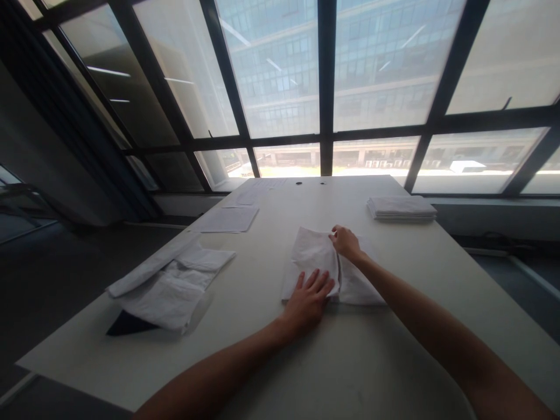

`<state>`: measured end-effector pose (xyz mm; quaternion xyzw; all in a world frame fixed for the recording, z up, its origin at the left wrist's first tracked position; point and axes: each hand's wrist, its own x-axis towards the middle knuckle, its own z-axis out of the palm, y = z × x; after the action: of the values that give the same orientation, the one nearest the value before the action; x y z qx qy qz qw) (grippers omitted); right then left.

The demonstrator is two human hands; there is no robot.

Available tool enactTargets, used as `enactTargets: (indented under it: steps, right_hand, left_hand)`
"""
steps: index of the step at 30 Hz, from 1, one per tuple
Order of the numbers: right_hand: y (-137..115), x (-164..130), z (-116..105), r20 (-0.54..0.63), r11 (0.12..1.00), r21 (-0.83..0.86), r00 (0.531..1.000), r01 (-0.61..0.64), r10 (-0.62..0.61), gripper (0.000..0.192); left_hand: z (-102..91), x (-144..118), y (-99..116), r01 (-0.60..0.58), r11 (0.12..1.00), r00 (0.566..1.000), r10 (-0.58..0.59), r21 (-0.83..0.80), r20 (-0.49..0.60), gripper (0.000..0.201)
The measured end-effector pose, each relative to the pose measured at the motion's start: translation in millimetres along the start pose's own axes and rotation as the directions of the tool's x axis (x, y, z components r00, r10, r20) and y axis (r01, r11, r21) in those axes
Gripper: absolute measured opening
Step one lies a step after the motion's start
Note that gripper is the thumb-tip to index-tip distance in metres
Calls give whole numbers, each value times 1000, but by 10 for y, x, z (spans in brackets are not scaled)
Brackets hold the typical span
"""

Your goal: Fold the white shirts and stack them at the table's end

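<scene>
A partly folded white cloth (311, 249) lies on the white table in front of me, one layer turned over from the left and a dark gap running down its middle. My left hand (307, 300) rests flat on its near left part, fingers spread. At the far edge of the turned layer, my right hand (345, 241) pinches the cloth between thumb and fingers. The cloth's right part extends under my right forearm, which hides some of it.
On the left of the table (262, 350) is a loose heap of white cloths (168, 289) with a dark piece beneath. A neat stack of folded white cloths (402, 209) sits at the back right. Paper sheets (230, 219) lie at the back left. Windows stand beyond the far edge.
</scene>
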<state>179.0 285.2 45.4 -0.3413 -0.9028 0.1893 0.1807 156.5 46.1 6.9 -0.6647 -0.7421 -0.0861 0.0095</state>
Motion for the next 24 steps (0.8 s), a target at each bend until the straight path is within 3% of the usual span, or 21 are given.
enactTargets:
  steps: [3, 6, 10, 12, 15, 17, 19, 24]
  right_hand:
    - [15, -297, -38, -75, 995, 14, 992, 101, -100, 27]
    - [41, -747, -22, -65, 967, 37, 967, 251, -248, 30]
    - [21, -1290, -11, -1, 927, 49, 929, 371, -371, 39]
    - [-17, -1459, -23, 45, 912, 46, 911, 408, -410, 45]
    - [-54, -1597, -15, 117, 895, 21, 888, 446, -446, 53]
    - [-43, -1635, 16, 145, 880, -9, 871, 476, -470, 57]
    - [-16, -1644, 52, 161, 858, -36, 850, 512, -501, 56]
    - [-43, -1595, 90, 177, 808, -62, 803, 586, -569, 41]
  left_hand:
    - [21, -12, 52, 27, 1000, 999, -28, -6, -22, 48]
    - [-23, -15, 30, 0, 999, 1000, -1, -44, -17, 50]
    - [-264, 213, -278, -111, 973, 994, 107, -203, -33, 42]
    - [-392, 478, -537, 9, 971, 978, -57, -237, -199, 39]
    - [-484, 955, -946, 231, 937, 885, -315, -263, -344, 35]
    - [-473, 1218, -1170, 390, 838, 816, -507, -381, -278, 36]
    - [-426, 1379, -1335, 477, 743, 769, -612, -469, -185, 39]
    - [-293, 1409, -1569, 515, 696, 740, -656, -501, -151, 34]
